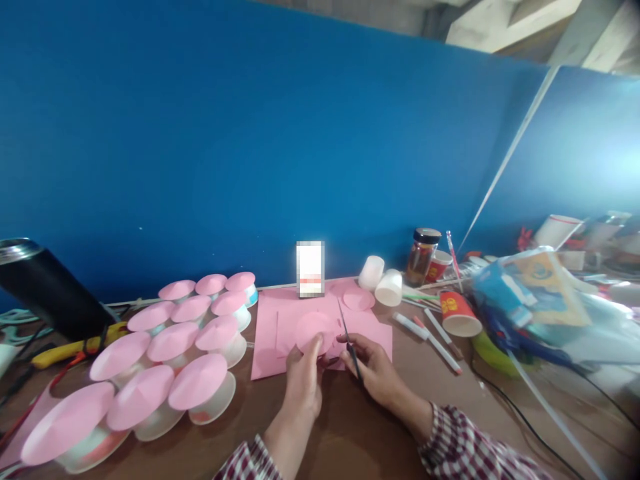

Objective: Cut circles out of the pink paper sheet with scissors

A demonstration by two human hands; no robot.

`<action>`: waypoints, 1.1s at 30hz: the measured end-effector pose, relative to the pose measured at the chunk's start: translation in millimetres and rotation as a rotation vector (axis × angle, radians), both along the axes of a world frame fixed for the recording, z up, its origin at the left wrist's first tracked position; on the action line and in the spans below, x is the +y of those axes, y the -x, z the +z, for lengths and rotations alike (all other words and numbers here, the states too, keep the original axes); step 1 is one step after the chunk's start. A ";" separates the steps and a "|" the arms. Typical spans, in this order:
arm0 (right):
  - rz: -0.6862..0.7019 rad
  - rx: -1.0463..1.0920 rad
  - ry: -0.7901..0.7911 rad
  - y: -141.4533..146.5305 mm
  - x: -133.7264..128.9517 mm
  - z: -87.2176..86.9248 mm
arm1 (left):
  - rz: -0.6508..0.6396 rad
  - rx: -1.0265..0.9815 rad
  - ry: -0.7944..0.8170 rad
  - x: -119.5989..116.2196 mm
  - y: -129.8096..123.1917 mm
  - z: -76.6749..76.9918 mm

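Between the thumb and fingers of my left hand (305,383) is a pink paper disc (313,328), held over the pink sheets. My right hand (379,375) grips a pair of scissors (354,360) with dark handles, its blades pointing away from me just right of the disc. Below both hands lie pink paper sheets (266,333), with small pink scraps by the blades. Another pink disc (358,299) rests at the back right of the sheets. Part of the scissors is hidden by my fingers.
Several paper cups with pink cone tops (197,381) stand in rows at left, beside a black flask (55,287). White cups (389,288), a jar (423,257), markers (427,340), a red cup (460,313) and plastic bags (545,300) crowd the right. A blue partition (300,133) rises behind.
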State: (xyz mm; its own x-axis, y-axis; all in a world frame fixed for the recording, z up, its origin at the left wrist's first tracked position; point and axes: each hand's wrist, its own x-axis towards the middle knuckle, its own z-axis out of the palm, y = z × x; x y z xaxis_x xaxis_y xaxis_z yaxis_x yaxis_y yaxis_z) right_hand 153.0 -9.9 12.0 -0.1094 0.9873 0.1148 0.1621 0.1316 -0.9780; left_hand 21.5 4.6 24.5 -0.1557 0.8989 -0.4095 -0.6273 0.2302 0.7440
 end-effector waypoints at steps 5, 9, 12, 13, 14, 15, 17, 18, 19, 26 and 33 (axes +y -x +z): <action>0.067 0.061 0.007 -4.2 -0.5 0.8 | -0.065 0.012 0.003 -0.7 0.5 -2.2; 0.117 0.112 0.057 -5.2 -0.5 1.3 | -0.089 0.022 -0.011 1.8 2.8 -3.8; 0.128 0.112 0.069 -5.4 -0.1 1.2 | -0.110 0.046 0.019 4.1 5.1 -4.5; 0.130 0.108 0.069 -5.6 0.0 1.0 | -0.107 0.058 0.027 4.6 5.9 -4.2; 0.131 0.103 0.068 -5.8 0.2 0.9 | -0.108 0.068 0.025 4.9 6.7 -3.6; 0.130 0.100 0.069 -6.1 0.4 0.9 | -0.116 0.077 0.015 5.0 7.6 -2.6; 0.132 0.097 0.077 -6.7 0.8 0.8 | -0.157 0.088 -0.019 4.7 9.4 0.2; 0.133 0.096 0.082 -6.9 1.0 0.9 | -0.182 0.091 -0.033 4.5 10.2 1.6; 0.133 0.095 0.086 -7.1 1.1 0.9 | -0.204 0.091 -0.042 4.3 10.9 3.0; 0.118 0.099 0.082 -7.3 1.4 0.4 | -0.194 0.108 -0.021 4.7 11.6 4.0; 0.127 0.096 0.080 -7.1 1.5 0.7 | -0.220 0.100 -0.070 4.3 11.6 0.0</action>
